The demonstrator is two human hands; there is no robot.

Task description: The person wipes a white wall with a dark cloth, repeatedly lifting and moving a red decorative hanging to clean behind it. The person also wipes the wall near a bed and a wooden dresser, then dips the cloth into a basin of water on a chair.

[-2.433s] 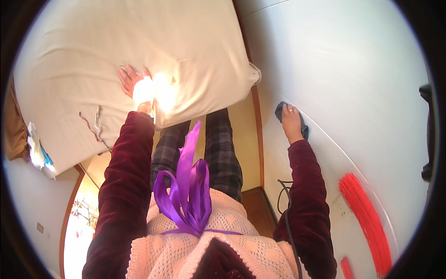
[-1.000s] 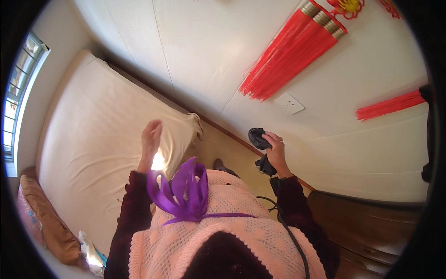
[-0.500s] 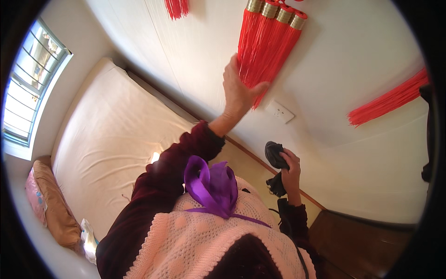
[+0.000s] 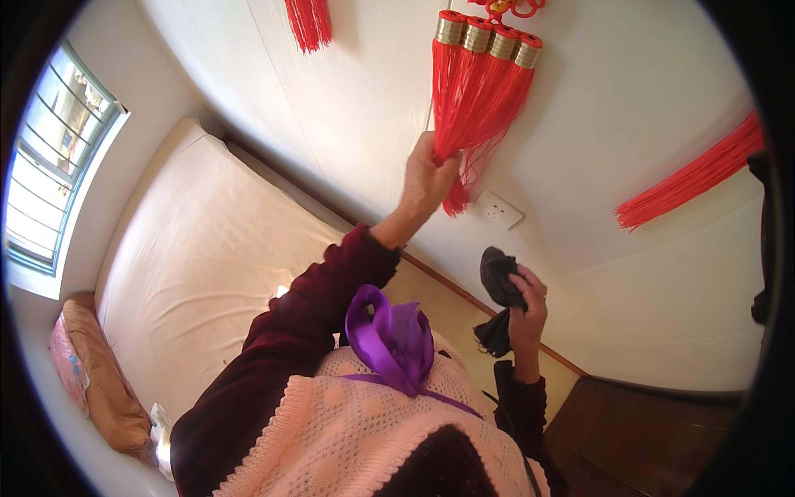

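Against the white wall hangs a cluster of red tassels [image 4: 480, 91] with gold-coloured bands near their tops. My left hand [image 4: 427, 180] is closed round the lower strands, bunching them together, while loose ends hang out below and to the right. Lower right, my right hand [image 4: 527, 311] grips a crumpled black cloth [image 4: 500, 277], part of which droops beneath the fingers. Both arms wear dark red sleeves.
A white wall socket [image 4: 498, 209] sits just right of the tassels. Another red tassel [image 4: 696, 178] hangs to the right. A bed with a cream sheet [image 4: 199, 248] lies left, below a barred window [image 4: 58, 157]. Dark brown wooden furniture [image 4: 638, 431] stands lower right.
My left hand has gone from lying open against the tassels to closing round their lower strands, drawing them together. My right hand still holds the black cloth.
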